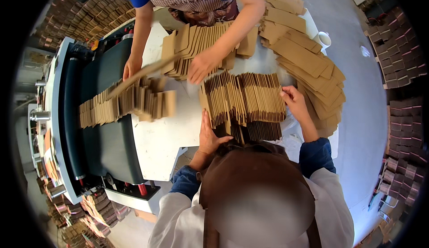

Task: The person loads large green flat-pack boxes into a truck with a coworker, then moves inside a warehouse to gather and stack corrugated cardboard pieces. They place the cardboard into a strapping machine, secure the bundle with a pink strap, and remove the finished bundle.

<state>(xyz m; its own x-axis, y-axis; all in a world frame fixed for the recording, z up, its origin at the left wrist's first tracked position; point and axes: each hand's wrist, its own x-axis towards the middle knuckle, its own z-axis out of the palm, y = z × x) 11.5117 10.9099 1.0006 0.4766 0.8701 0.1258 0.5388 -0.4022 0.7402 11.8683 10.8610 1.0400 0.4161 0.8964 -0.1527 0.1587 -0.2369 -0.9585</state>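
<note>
While the dark conveyor belt [103, 127] of the machine [58, 114] carried a shingled row of folded brown cardboard pieces [125, 103] toward the white table [161, 136], two people worked across from each other. Stacks of finished flat cartons [402, 42] lined the walls left & right. On the far right of the table lay a fanned spread of flat brown sheets [308, 60], w/ a white cup [323, 38] just beside it.

The person wearing the camera had a standing bundle of folded cardboard pieces [243, 98] squeezed end to end: left hand [210, 134] flat vs. the near-left end, fingers straight & open, pressing not gripping; right hand [294, 100] curled over the far-right end, fingers wrapped on the outermost pieces. The bundle sat mid-table, on edge, just in front of the wearer.

Across the table a co-worker in a blue top & checked apron had one hand [203, 65] spread on another fanned batch [201, 42], the other hand [132, 65] by the belt holding a long flat strip [143, 74].

My read: to do this well, keep even pressure from both ends, palms square to the stack, & tap edges down on the table so nothing slips out of the middle.
</note>
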